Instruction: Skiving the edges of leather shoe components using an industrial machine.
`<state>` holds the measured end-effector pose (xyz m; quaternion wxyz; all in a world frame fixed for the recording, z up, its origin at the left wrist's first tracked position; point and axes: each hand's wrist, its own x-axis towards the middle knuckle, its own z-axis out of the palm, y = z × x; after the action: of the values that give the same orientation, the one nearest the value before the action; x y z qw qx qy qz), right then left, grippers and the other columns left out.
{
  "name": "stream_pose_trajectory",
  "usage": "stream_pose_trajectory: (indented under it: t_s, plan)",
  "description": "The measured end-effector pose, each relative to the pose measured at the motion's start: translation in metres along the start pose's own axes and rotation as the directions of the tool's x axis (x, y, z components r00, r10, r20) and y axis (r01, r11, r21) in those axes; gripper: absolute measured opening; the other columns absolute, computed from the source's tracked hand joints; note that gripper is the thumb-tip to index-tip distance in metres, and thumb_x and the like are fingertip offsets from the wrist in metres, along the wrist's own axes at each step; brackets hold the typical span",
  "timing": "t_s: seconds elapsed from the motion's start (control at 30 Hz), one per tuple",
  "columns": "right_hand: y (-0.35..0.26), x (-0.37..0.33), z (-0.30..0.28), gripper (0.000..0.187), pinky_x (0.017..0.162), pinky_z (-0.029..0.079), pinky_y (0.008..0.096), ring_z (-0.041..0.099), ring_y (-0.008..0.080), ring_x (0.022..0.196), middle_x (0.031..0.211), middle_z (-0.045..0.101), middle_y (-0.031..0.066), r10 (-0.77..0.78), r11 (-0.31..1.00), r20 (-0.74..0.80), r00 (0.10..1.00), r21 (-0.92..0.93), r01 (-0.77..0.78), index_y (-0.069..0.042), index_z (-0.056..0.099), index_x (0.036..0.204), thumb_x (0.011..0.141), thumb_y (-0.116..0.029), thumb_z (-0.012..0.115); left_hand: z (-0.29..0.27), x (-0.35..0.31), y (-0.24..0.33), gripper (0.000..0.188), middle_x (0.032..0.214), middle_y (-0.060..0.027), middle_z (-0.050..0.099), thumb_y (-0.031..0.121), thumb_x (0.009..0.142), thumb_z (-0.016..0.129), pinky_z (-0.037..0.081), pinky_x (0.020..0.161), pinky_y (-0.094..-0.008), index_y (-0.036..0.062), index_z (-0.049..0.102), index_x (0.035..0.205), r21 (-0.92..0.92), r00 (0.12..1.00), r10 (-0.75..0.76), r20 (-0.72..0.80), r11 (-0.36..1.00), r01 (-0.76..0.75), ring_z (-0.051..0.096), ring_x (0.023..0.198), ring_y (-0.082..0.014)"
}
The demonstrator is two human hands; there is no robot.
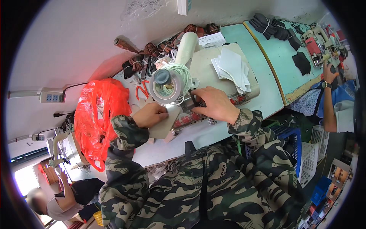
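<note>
One beige piece (163,128), under left grip (150,115)

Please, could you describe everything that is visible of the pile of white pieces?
The pile holds several thin, flat white pieces, perhaps paper or stiff fabric; I cannot tell which. They overlap, fanned unevenly, their edges out of line. It lies on a cream machine surface, beyond the right hand, and no hand touches it.

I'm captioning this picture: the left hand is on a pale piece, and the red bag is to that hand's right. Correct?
The side is wrong: the head view shows the red bag to the left of the left hand, which is on a pale piece.
</note>
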<state>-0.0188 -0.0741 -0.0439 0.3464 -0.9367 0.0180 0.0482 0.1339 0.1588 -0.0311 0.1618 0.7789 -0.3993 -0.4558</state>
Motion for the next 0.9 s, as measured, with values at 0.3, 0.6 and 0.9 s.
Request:
stream_pose_trajectory:
  t_s: [0.3,0.6,0.9]
  plan:
    - [0.011,0.006,-0.006,0.046,0.075,0.050,0.0428,0.065,0.0302,0.082,0.090,0.068,0.0111,0.057,0.998,-0.029,0.998,0.039,-0.056,-0.005,0.064,0.117,0.076,-0.022,0.075,0.016,0.028,0.015,0.032,0.110,-0.0208,0.066,0.017,0.089,0.060,0.051,0.087,-0.0426,0.0024,0.063,0.117,0.123,0.871,0.321,-0.371,0.947,-0.297,0.063,0.103,-0.0332]
    - [0.034,-0.032,-0.085,0.029,0.073,0.051,0.0391,0.063,0.0295,0.083,0.093,0.065,0.0099,-0.247,0.926,-0.403,0.881,-0.367,0.091,-0.005,0.066,0.103,0.076,-0.010,0.074,0.194,-0.023,-0.093,0.022,0.090,-0.0058,0.061,0.035,0.090,0.062,0.051,0.056,-0.0475,0.0136,0.059,0.090,0.365,0.824,-0.137,-0.551,0.848,0.385,0.067,0.068,-0.0313]
    - [-0.002,-0.047,-0.021,0.027,0.065,0.052,0.0324,0.067,0.0214,0.072,0.088,0.067,0.0092,-0.024,0.924,-0.121,0.992,0.376,0.068,-0.002,0.066,0.104,0.082,-0.014,0.075,0.133,-0.059,-0.074,0.014,0.083,-0.0059,0.066,0.020,0.089,0.066,0.050,0.060,-0.0318,0.0059,0.065,0.088,-0.059,0.917,-0.078,-0.391,0.997,0.059,0.065,0.065,-0.0200]
